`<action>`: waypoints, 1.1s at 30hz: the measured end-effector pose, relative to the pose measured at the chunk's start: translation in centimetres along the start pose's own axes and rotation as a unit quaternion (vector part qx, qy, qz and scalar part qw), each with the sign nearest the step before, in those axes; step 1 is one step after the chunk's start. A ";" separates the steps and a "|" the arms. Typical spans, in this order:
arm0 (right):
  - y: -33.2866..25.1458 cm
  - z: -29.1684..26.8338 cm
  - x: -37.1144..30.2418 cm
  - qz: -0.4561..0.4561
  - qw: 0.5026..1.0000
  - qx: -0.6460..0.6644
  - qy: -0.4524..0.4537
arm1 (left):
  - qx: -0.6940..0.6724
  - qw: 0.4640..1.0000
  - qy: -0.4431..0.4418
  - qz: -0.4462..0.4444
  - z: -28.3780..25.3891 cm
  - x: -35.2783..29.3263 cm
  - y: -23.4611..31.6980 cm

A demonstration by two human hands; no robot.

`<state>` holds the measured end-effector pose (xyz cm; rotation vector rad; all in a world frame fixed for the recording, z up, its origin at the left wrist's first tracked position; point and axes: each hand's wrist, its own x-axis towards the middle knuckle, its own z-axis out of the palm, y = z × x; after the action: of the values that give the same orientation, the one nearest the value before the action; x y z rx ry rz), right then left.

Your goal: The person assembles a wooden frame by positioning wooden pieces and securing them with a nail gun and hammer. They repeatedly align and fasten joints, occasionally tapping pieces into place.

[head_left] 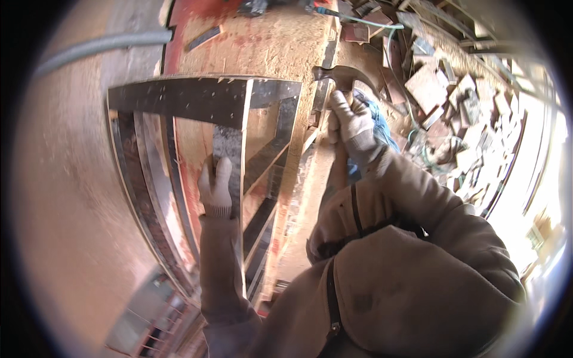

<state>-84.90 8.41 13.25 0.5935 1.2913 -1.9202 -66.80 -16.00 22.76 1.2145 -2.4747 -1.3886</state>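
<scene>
My right hand [352, 122], in a whitish work glove, is closed round the handle of a claw hammer [343, 74] just below its dark metal head. The hammer is held up to the right of an open wooden frame [179, 98] built of dark-faced boards and pale-edged slats. Also gloved, my left hand [216, 188] grips a grey-faced upright board of that frame, thumb on its face and fingers at its left edge. The frame's curved dark end board lies beyond my left hand. Part of the hammer's handle is hidden by my glove.
Under the frame is a wooden worktop [256, 48] stained red, with a small dark wood strip [205, 37] on it. A grey pipe [107, 48] lies at upper left. Wood offcuts [430, 89] are heaped at right, crossed by a thin pale-green hose [391, 53].
</scene>
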 end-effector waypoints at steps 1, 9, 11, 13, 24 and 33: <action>2.0 0.7 -0.2 -0.010 0.998 0.066 0.001 | -0.012 1.000 -0.008 0.020 -0.2 0.2 -0.3; 10.9 7.6 -0.6 0.031 0.985 0.167 0.032 | -0.098 0.995 -0.017 -0.005 -0.9 0.1 -1.0; 11.8 7.7 -0.9 0.053 0.988 0.143 -0.004 | -0.098 0.995 -0.009 0.001 -0.8 -0.2 -0.5; 13.6 6.8 -0.8 0.091 0.996 0.021 0.000 | -0.090 0.995 -0.027 -0.021 -0.9 -0.1 0.1; 20.5 -2.2 16.2 0.040 0.961 0.221 0.161 | -0.060 0.997 -0.006 0.038 -1.5 0.6 -1.9; 23.8 0.2 18.2 0.057 0.988 0.004 0.145 | -0.054 0.997 -0.002 0.046 -1.6 0.1 -1.8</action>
<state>-77.57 -2.93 -13.50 0.9578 1.3941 -1.7923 -65.12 -17.75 22.35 1.0637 -2.3906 -1.4800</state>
